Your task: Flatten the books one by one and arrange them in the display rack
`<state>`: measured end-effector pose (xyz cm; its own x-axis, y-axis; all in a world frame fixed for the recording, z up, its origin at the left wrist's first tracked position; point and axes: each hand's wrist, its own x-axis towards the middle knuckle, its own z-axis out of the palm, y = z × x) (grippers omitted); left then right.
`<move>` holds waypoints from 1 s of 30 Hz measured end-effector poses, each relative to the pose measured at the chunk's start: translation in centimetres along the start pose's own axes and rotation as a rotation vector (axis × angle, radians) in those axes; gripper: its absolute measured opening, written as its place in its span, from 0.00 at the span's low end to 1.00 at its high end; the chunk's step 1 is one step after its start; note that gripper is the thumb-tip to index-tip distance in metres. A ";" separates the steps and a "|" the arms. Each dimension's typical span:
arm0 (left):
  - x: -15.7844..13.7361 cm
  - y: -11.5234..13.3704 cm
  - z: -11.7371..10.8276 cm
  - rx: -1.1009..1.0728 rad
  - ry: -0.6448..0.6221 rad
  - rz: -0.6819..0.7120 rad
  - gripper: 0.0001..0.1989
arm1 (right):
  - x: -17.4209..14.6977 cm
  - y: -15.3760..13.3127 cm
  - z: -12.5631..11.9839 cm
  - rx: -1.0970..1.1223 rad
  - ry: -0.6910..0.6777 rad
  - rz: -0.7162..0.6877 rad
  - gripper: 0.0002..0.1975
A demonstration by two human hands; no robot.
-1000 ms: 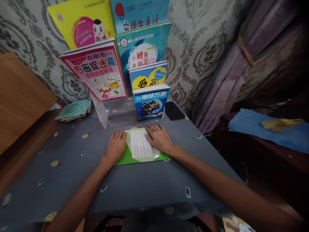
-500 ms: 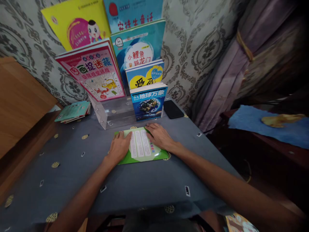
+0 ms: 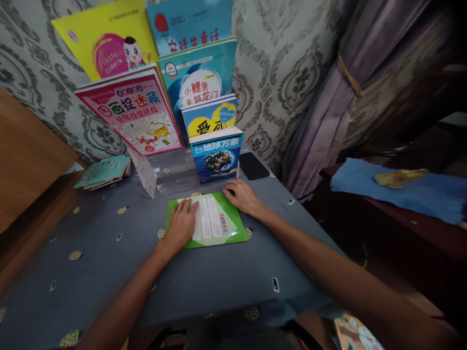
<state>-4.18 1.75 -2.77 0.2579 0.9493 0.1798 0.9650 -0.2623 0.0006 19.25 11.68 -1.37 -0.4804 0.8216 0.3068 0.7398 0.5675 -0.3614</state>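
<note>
Green bk [image 3: 209, 220] lies flat & closed on the bench [image 3: 219, 277], just in front of the clear rack [image 3: 148, 177]. Progress AFAICT: pink bk [image 3: 134, 114], Earth bk [image 3: 218, 158] & others stand upright in the rack; green bk is out, not stood up or opened. Long axis approx L–R across the bench, slightly skewed; small coloured title near its R end runs twd the person, so top edge prob. faces R (print too small to be sure).

L hand [image 3: 181, 223]: grip open, fingers flat on the cover's L part, nothing clasped. R hand [image 3: 243, 195]: fingers curled by the far R corner; can't tell if it's pinching the edge. Phone [image 3: 253, 166] beyond, R of rack.
</note>
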 end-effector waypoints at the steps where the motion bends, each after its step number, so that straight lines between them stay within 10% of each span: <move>1: -0.1 0.1 -0.1 0.000 0.002 0.008 0.24 | -0.1 -0.2 -0.4 -0.012 -0.010 0.018 0.15; 18: -1.0 1.3 -1.1 -0.295 0.129 0.257 0.20 | -1.6 -4.0 -2.9 0.440 -0.615 -0.241 0.23; 30: -1.5 0.7 -2.9 -0.420 0.102 0.292 0.16 | -2.1 -4.7 0.4 0.346 -0.124 -0.225 0.17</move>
<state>-4.02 -0.40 -0.21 0.4873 0.8100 0.3261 0.7459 -0.5803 0.3268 16.62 7.29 -0.69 -0.6805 0.6636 0.3108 0.4185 0.7001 -0.5785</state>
